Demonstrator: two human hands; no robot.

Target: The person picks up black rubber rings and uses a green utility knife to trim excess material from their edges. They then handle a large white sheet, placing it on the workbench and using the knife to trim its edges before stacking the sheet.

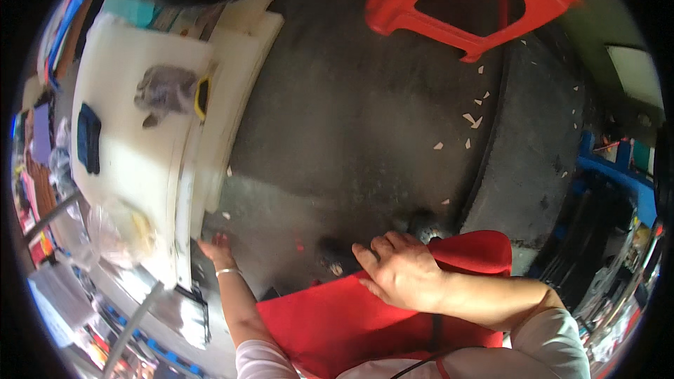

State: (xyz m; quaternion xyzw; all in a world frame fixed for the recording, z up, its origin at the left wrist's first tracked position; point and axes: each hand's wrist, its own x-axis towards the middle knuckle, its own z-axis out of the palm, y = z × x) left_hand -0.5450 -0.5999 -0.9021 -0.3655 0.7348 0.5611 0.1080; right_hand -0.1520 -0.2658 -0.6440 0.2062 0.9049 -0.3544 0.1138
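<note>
My left hand (pixel 219 254), with a bracelet at its wrist, is by the near corner of a white tabletop (pixel 133 175). Its fingers are apart and hold nothing I can see; whether they touch the edge I cannot tell. Above the red cloth (pixel 337 319) spread across my lap hovers my right hand (pixel 400 270). Its fingers are loosely bent, with the thumb apart from them and nothing visible between. A raised red fold (pixel 477 251) of the cloth lies beyond that wrist. On the tabletop are a crumpled grey cloth (pixel 165 90) and a dark blue folded piece (pixel 88 138).
A red plastic stool (pixel 435 28) stands at the far right on the dark floor (pixel 344 112). White scraps (pixel 472 121) litter the floor near a dark mat (pixel 523 161). A clear plastic bag (pixel 119 231) sits on the table's near end. Blue racks (pixel 618 172) line the right side.
</note>
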